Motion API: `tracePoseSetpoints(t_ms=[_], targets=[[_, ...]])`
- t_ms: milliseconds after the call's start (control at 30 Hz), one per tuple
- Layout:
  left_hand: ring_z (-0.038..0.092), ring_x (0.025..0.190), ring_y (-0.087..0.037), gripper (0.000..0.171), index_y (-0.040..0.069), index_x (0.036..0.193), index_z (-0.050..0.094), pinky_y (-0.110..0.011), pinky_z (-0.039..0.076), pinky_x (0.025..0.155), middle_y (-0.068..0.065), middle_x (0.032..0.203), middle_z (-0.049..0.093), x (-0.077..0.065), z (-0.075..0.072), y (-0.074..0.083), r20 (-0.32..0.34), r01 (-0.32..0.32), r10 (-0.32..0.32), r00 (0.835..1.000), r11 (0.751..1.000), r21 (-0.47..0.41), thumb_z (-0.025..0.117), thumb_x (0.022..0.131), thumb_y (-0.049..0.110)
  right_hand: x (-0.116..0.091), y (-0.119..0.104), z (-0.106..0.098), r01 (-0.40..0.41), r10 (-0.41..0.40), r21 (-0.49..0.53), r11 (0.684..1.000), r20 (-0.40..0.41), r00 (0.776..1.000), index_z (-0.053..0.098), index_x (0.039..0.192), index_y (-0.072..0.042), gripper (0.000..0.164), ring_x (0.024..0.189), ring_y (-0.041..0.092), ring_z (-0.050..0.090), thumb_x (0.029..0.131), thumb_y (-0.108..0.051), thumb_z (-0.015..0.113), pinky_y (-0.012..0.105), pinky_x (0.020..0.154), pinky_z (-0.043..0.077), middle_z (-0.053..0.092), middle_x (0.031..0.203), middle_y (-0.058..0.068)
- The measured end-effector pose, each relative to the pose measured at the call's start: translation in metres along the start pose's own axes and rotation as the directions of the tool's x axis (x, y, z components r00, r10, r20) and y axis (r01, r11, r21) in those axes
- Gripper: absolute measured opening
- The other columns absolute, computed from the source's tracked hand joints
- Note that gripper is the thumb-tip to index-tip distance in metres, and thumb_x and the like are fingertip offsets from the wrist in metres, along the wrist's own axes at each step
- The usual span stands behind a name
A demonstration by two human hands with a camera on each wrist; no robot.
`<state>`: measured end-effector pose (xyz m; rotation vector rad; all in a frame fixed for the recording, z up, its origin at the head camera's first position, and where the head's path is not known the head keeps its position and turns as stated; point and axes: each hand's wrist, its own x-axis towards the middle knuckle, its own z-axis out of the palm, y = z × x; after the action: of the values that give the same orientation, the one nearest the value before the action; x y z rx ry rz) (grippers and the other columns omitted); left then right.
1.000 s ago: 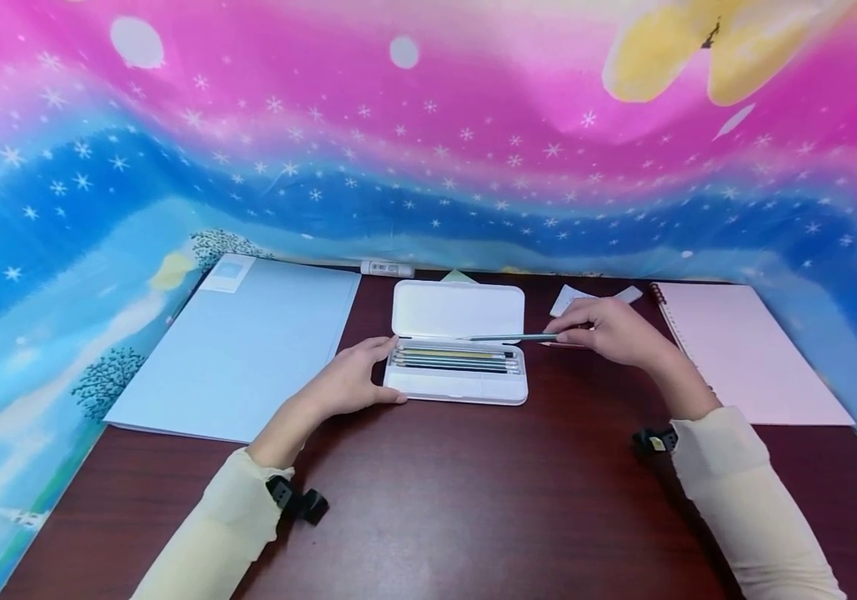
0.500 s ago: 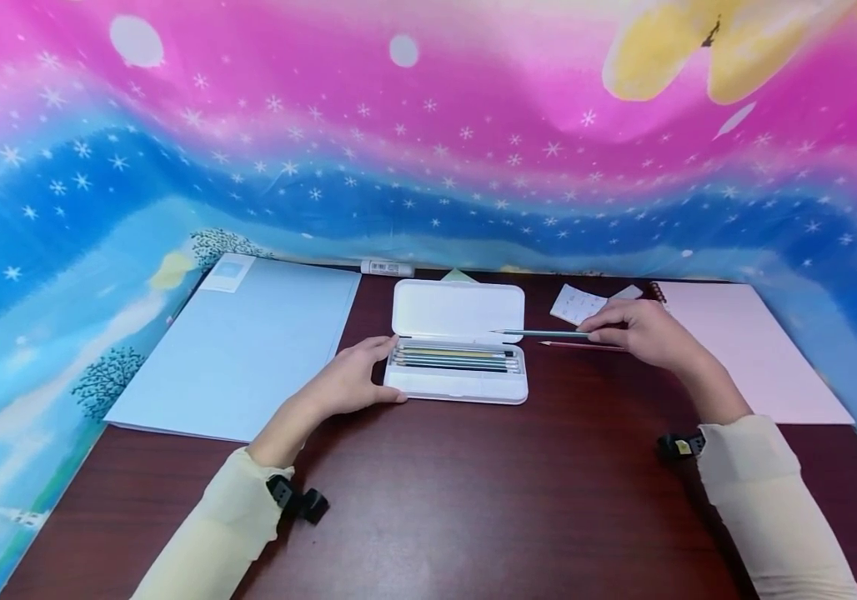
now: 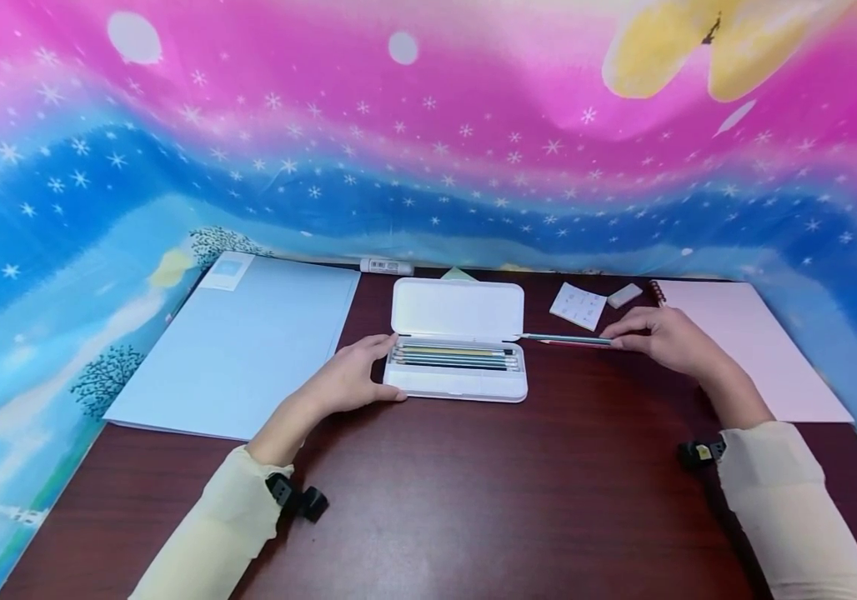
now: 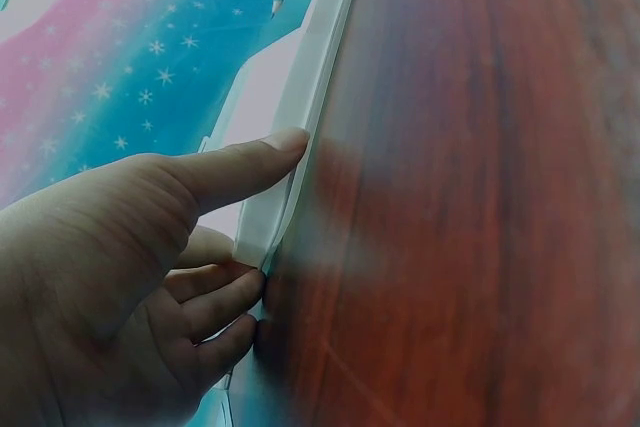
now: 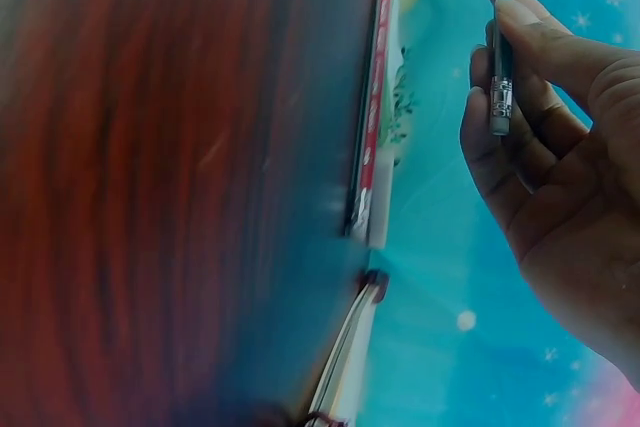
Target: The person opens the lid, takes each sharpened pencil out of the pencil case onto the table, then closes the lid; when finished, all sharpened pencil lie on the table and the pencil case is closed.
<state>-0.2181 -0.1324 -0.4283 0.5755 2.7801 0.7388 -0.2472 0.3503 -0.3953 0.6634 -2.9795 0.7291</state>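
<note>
And here's the grip: the right hand (image 3: 654, 337) pinches a blue-green pencil (image 5: 502, 57) between thumb and fingers, close to its eraser end, the lower fingers curling loosely beneath. The pencil is up off the table (image 3: 503, 500), nearly level, its tip pointing left at the right end of the white pencil case (image 3: 451, 390). Just below it a red pencil (image 5: 375, 97) lies on the wood. The right forearm reaches in from the near right, cream sleeve (image 3: 789, 500) at the wrist, hand angled left.

Over to the left hand (image 3: 353, 375), and it's holding the case by its left end, thumb along the near edge, the other fingers bent around the end. The lid (image 3: 458, 308) stands open on the far side, and a row of pencils (image 3: 454, 360) lies inside, one yellow among blue-green ones.

Further out, a blue folder (image 3: 241, 350) sits at left, a white tube (image 3: 387, 267) at the far edge; beyond the right hand, a small white notepad (image 3: 578, 306), a block eraser (image 3: 624, 296), and at right a pink spiral notebook (image 3: 759, 350).
</note>
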Motion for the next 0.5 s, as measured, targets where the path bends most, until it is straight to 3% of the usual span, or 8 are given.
tracePoseSetpoints(t_ms=[233,500], targets=[[0.04,0.147,-0.037,0.098,0.006,0.158,0.033,-0.053,0.037,0.118,-0.017,0.161,0.039,0.001,0.0,-0.001,0.004,0.01,-0.01,1.0,1.0,-0.011,0.083,0.083,0.043,-0.009,0.011,-0.004,-0.026,0.026,-0.007,1.0,0.005,1.0,0.082,0.104,-0.021,0.015,0.087,-0.001,0.061,0.096,-0.016,0.07,0.02,0.076,0.048,0.074,0.1,-0.001],[0.04,0.146,-0.038,0.097,0.005,0.158,0.034,-0.054,0.037,0.117,-0.018,0.16,0.04,0.0,0.0,0.001,-0.001,0.004,-0.004,1.0,1.0,-0.011,0.083,0.083,0.042,-0.014,0.023,-0.004,-0.093,0.094,-0.011,0.996,0.069,0.993,0.082,0.104,-0.021,0.013,0.086,-0.003,0.06,0.096,-0.021,0.071,0.021,0.077,0.049,0.075,0.1,-0.002]])
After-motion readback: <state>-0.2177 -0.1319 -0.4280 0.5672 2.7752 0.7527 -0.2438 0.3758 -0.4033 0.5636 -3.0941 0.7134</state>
